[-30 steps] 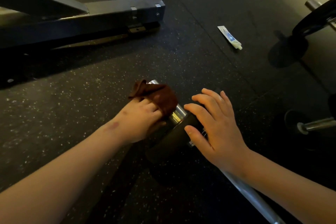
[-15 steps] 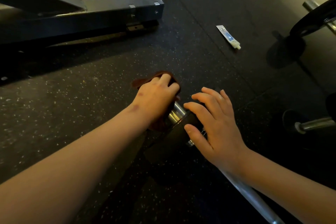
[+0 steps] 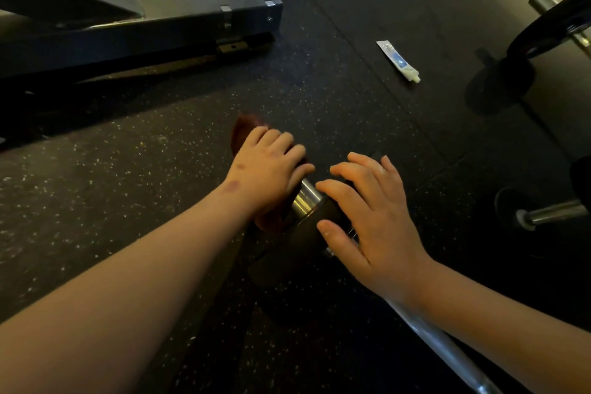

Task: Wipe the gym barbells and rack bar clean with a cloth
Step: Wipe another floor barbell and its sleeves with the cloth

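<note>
The barbell (image 3: 447, 345) lies on the rubber floor (image 3: 128, 169), its long axis running from the near right edge of the floor up and leftward toward the middle. Just past the bare shaft, the right hand (image 3: 374, 221) rests on the black weight plate (image 3: 297, 243) with fingers spread and only loosely bent, gripping nothing — a steadying press, by the look of it. Beyond the plate a short shiny stretch of the sleeve (image 3: 305, 198) shows between the two hands. The left hand (image 3: 268, 169) is curled over the sleeve's far end and grips the brown cloth (image 3: 243, 133) round it; a fold of cloth sticks out past the knuckles.

So the unwiped length lies behind the left hand, back along the bar's axis toward the person, and the left hand is the one placed to draw the cloth that way.

Farther off, a small white tube (image 3: 398, 61) lies alone on the floor, a dark steel frame (image 3: 160, 29) crosses the far left, and a second bar (image 3: 556, 213) rests at the right edge.
</note>
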